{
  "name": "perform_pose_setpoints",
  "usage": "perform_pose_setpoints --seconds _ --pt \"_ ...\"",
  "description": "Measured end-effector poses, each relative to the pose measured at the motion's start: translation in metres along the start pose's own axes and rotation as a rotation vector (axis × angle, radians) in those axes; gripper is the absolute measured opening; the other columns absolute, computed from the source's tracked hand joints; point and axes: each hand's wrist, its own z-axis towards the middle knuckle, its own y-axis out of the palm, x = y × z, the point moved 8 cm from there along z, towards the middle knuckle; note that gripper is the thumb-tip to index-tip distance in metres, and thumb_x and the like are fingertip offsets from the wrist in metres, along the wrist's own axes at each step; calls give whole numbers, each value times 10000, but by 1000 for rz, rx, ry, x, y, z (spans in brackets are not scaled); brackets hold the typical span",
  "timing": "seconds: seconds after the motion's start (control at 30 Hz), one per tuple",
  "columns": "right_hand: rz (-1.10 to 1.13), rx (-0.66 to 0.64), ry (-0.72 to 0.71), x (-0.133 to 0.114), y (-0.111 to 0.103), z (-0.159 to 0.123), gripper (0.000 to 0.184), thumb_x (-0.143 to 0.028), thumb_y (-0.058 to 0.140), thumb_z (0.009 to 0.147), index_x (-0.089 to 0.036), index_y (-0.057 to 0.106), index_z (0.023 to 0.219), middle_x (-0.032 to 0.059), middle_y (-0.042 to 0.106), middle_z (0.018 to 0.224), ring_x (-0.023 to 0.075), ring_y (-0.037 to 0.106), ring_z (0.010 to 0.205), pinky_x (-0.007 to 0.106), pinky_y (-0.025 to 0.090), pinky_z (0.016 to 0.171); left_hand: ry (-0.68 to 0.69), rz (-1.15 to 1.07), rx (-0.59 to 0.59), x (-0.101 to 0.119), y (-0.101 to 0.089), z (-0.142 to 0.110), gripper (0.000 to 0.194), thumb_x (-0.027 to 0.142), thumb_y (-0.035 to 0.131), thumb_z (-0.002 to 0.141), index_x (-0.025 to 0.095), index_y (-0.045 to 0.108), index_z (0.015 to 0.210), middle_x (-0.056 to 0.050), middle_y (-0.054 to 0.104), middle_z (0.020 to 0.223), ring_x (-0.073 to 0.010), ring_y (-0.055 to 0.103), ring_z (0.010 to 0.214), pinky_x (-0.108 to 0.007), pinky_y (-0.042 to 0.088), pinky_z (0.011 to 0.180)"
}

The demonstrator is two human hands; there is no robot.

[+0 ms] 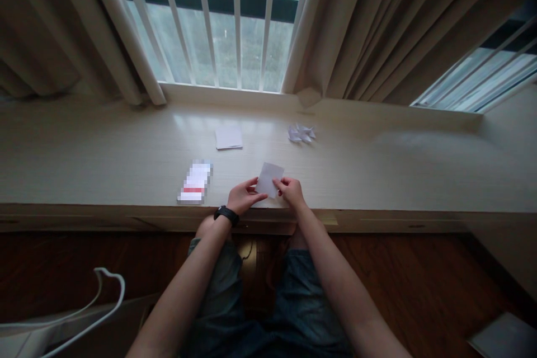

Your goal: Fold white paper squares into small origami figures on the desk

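Note:
A small white sheet of paper (267, 174) is held near the front edge of the pale sill-like counter (377, 173). My left hand (245, 194), with a black band on its wrist, grips the sheet's left side between thumb and fingers. On the right side, my right hand (289, 190) pinches the same sheet. Beyond it to the left lies a stack of white paper sheets (229, 138). Several folded white paper pieces (301, 133) are gathered farther back on the right.
A phone (195, 182) with a blurred-out screen lies left of my hands. Behind the counter are a barred window (222, 39) and beige curtains (356, 28). A white curved frame (113, 291) stands at lower left, and a pale flat object (505, 335) lies at lower right.

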Motion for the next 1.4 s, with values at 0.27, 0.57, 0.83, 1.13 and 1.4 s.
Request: perform_pose_setpoints --seconds 0.27,0.57,0.83,1.13,1.4 --pt "138 -32 -25 -10 13 2 446 -593 641 692 -147 631 702 12 598 575 126 492 505 234 360 459 44 -28 -36 7 4 2 732 414 834 556 192 617 1218 -85 697 1027 -206 662 815 -303 525 725" --pt "308 0 37 3 21 5 526 -648 677 624 -136 628 732 41 631 664 131 522 552 229 402 497 26 -96 -13 11 -4 0 548 442 736 683 164 664 1149 -45 720 842 -198 645 766 -272 498 692" --pt "309 -79 83 7 25 1 532 -682 650 640 -158 555 633 17 581 568 114 487 478 225 350 439 7 -127 46 -1 -3 3 487 569 533 820 170 639 1078 -48 696 801 -164 660 633 -235 501 541" --pt "276 -105 60 -5 21 -4 519 -666 630 685 -148 629 713 48 634 625 134 521 488 241 383 424 -35 -158 78 -8 -5 3 448 594 572 780 148 597 817 -67 677 731 -198 673 644 -273 523 541" --pt "532 -260 45 -23 27 -12 505 -622 600 752 -228 668 1062 81 659 1128 198 631 916 290 528 720 -135 -427 -28 -3 0 4 466 511 690 675 106 619 895 -125 693 906 -210 675 739 -296 530 612"
